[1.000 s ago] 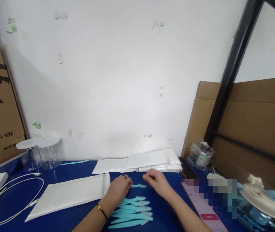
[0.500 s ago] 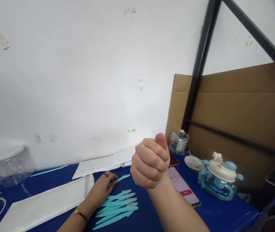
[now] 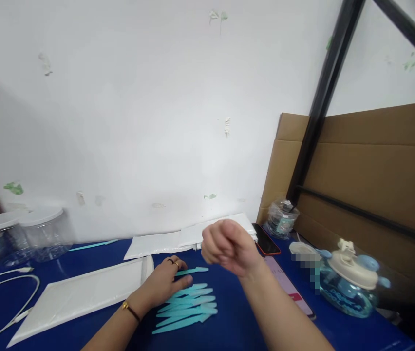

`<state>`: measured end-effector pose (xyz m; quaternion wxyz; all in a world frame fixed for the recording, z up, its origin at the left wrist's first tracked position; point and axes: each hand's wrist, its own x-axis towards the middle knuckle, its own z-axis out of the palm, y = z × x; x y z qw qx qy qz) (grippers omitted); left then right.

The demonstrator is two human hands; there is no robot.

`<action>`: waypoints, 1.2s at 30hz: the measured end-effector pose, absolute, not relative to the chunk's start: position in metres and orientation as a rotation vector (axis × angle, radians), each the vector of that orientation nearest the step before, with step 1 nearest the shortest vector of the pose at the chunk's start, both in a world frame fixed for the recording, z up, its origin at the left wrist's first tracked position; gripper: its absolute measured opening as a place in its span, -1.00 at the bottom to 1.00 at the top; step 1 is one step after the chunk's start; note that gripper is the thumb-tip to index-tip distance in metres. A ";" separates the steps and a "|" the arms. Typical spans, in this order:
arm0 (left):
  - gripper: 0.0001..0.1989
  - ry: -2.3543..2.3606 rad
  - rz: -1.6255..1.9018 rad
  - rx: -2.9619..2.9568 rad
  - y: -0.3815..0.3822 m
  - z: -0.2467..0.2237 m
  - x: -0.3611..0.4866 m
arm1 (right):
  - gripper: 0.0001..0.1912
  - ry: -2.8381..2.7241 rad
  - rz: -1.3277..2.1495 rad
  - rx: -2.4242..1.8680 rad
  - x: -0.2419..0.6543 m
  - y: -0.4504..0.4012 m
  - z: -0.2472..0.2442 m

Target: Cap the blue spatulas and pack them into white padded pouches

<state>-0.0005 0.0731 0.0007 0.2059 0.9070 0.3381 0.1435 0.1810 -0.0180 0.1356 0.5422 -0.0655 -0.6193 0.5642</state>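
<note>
My left hand [image 3: 165, 282] rests low over the blue table, thumb and fingers around the handle end of a teal eyebrow razor [image 3: 197, 270]. That razor's pale tip points right; the handle is partly hidden by the fingers. Just below lie several more teal eyebrow razors [image 3: 187, 312], roughly side by side in a fanned row. My right hand [image 3: 229, 246] is raised above the table to the right, closed in a fist with nothing showing in it. A white padded envelope [image 3: 86, 292] lies left of my left hand.
More white envelopes [image 3: 156, 245] lie along the wall. At right are a lit phone [image 3: 288, 285], an orange-edged phone [image 3: 266, 240], a wrapped jar [image 3: 281, 219] and a blue bottle [image 3: 349, 287]. Clear tubs [image 3: 47, 239], a teal strip [image 3: 94, 245] and a white cable [image 3: 28, 278] are at left.
My right fist has turned, its thumb no longer pointing up, and sits a little lower. The razor at my left hand lies more level. The whole view has shifted left.
</note>
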 end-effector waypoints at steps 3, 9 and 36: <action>-0.24 0.942 0.256 2.592 0.055 0.010 -0.006 | -0.65 -1.856 0.849 -0.990 0.198 -0.016 0.094; -0.44 1.090 0.150 2.776 0.028 0.004 0.008 | -0.13 -2.400 0.421 -1.602 0.193 -0.021 0.009; -0.75 0.733 1.177 1.722 0.011 -0.021 0.047 | -0.59 -2.341 0.165 -1.243 0.140 -0.020 0.099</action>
